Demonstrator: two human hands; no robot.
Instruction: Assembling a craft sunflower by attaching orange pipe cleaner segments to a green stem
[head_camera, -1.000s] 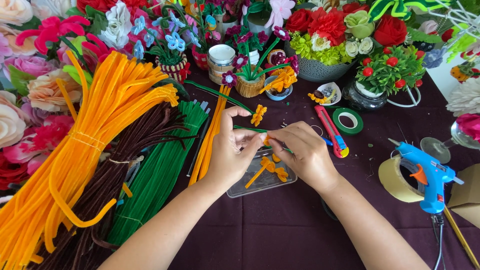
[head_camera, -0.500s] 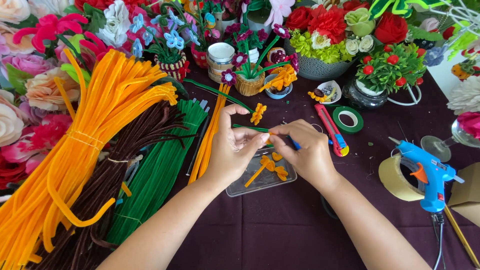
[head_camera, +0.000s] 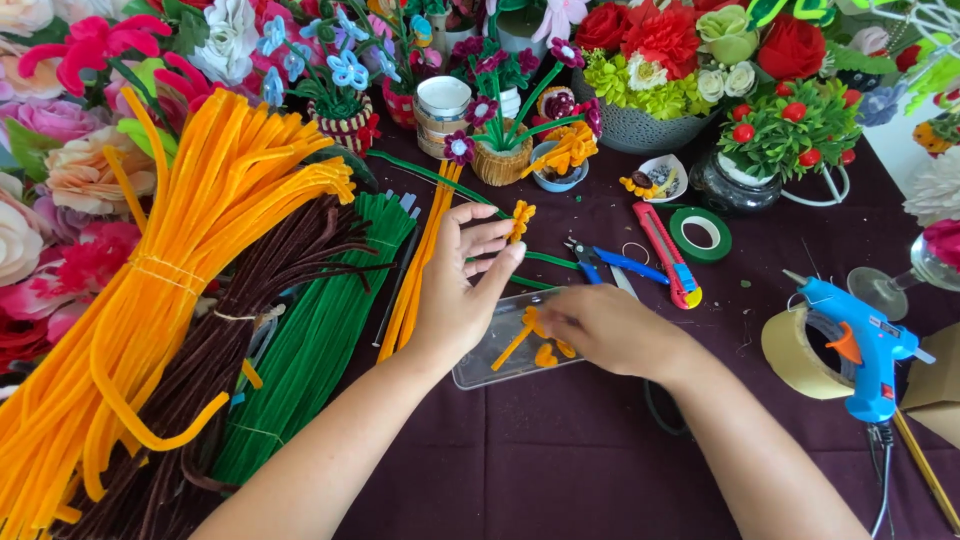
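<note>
Left hand (head_camera: 462, 290) pinching small orange pipe-cleaner flower on green stem (head_camera: 520, 218), raised just above clear rectangular plastic tray (head_camera: 478, 368). Right hand (head_camera: 605, 330) curled over tray's right end, fingertips on orange pipe-cleaner bits (head_camera: 530, 340) inside; grip unclear. Left of tray: green pipe-cleaner bundle (head_camera: 310, 350). Right of tray, well apart: blue glue gun (head_camera: 860, 345).

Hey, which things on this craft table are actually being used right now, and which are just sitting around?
In use:
left hand, holding a small orange pipe-cleaner flower on a green stem
right hand, reaching into the clear tray
orange pieces in that tray

Lying about:
blue glue gun
green tape roll
red utility knife
blue-handled pliers
orange pipe-cleaner bundle
</note>
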